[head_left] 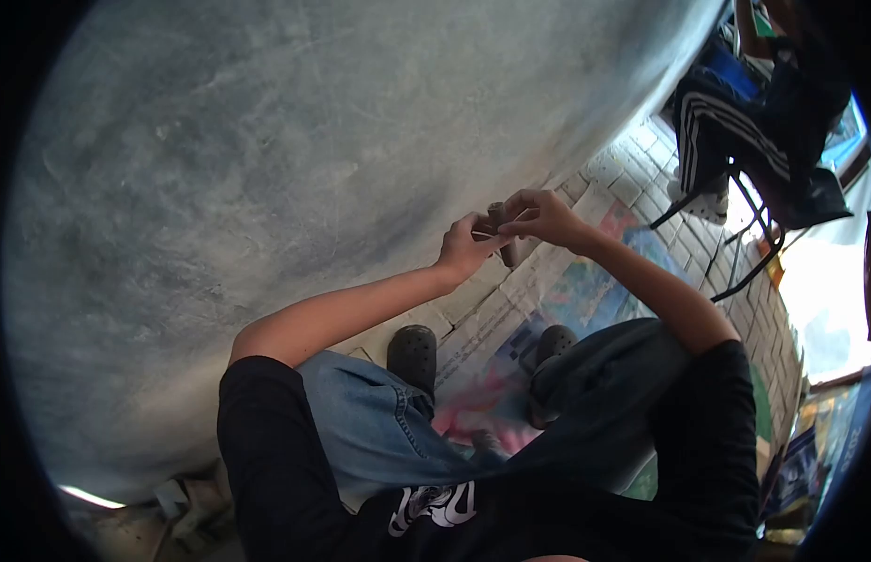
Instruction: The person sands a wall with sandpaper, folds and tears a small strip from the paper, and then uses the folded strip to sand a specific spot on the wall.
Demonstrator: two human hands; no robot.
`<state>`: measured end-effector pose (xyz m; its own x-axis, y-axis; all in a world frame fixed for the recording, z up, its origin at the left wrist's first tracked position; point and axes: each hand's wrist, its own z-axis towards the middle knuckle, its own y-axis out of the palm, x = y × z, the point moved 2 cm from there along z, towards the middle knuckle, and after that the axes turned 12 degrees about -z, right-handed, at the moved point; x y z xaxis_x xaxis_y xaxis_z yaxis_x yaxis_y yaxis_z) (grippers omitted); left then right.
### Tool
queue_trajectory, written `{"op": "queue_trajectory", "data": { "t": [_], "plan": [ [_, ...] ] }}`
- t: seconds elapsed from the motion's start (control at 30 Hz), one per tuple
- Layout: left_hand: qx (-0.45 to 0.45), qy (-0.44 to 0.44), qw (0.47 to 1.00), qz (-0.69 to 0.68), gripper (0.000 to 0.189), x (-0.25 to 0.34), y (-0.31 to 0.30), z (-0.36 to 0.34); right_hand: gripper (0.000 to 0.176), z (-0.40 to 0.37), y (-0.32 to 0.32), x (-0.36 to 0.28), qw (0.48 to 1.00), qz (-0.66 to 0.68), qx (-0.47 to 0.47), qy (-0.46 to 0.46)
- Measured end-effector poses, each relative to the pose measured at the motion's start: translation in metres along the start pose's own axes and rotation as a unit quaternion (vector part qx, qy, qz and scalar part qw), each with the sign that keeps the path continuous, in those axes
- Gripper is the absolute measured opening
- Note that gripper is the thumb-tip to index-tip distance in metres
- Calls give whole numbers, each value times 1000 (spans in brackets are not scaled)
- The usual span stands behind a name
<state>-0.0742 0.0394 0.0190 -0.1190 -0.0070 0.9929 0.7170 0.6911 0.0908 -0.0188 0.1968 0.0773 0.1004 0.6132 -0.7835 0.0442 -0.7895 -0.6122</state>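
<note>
A short brown cylinder (509, 253), like a small roll or tube, is held upright, slightly tilted, between my two hands. My left hand (465, 247) is closed around its left side, with the thumb toward me. From the right, my right hand (544, 221) pinches at the upper part of the cylinder with bent fingers. Its exact kind is too small to make out. Just beyond my hands rises a large grey curved surface (267, 140), smooth with cloudy light and dark patches.
Under my feet, in dark clogs (413, 356), lies a printed sheet (482, 328) over paving bricks (632, 169). At the upper right a person in striped black trousers (735, 126) sits on a black metal chair (773, 258). Grey chunks (187, 510) lie at the lower left.
</note>
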Motion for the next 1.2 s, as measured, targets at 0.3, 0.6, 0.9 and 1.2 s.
{"op": "queue_trajectory", "data": {
  "t": [0.3,0.6,0.9,1.2],
  "plan": [
    [-65,-108,982,-142,40,6,7,3,35,-6,-9,23,991,87,-15,102],
    [-44,-80,996,-7,38,2,0,8,53,-8,-5,40,994,27,1,103],
    [-84,-28,994,58,28,-17,-1,3,32,-2,1,29,993,-88,-16,-72],
    [-71,0,988,134,26,-20,-1,4,20,3,9,39,967,-205,40,-147]
  ]
}}
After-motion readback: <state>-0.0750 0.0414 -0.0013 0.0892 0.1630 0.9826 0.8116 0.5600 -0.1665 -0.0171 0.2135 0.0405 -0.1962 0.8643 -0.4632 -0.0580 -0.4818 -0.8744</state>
